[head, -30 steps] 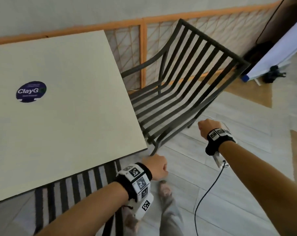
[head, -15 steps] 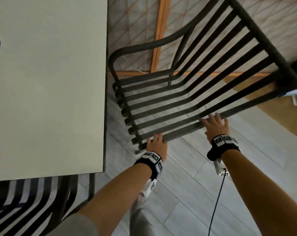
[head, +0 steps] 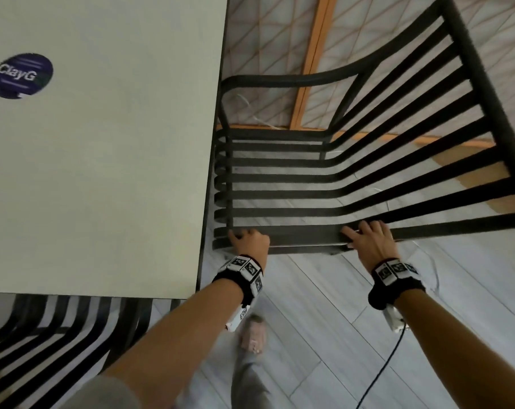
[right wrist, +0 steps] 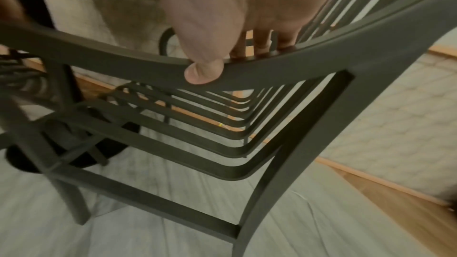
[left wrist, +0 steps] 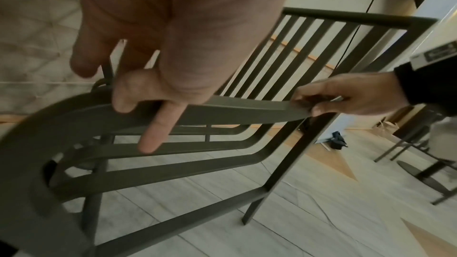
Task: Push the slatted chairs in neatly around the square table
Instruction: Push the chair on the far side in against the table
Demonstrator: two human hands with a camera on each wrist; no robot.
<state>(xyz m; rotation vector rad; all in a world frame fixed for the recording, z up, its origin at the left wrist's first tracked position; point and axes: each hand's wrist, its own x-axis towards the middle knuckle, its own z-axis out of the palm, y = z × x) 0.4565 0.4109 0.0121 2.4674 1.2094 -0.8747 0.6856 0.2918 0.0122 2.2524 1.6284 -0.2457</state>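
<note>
The square cream table [head: 102, 172] fills the left of the head view. A dark slatted chair [head: 309, 199] stands at its right edge, seat front against the tabletop edge. My left hand [head: 249, 240] grips the near armrest [head: 303, 239] at its front end, fingers curled over it and one finger [left wrist: 160, 128] pointing down. My right hand [head: 368, 240] grips the same armrest near the backrest, with the thumb [right wrist: 202, 73] on its side and the fingers over the top. A second slatted chair [head: 58, 335] sits tucked under the table's near edge.
A wood-framed lattice panel [head: 306, 63] runs close behind the chair. My foot [head: 252, 335] is on the pale plank floor and a black cable [head: 377, 376] hangs from my right wrist. The table's round dark base [right wrist: 74, 144] lies under it.
Both hands reached forward with fingers spread and now grip the chair's near armrest. The chair has turned from a slant to square with the table edge.
</note>
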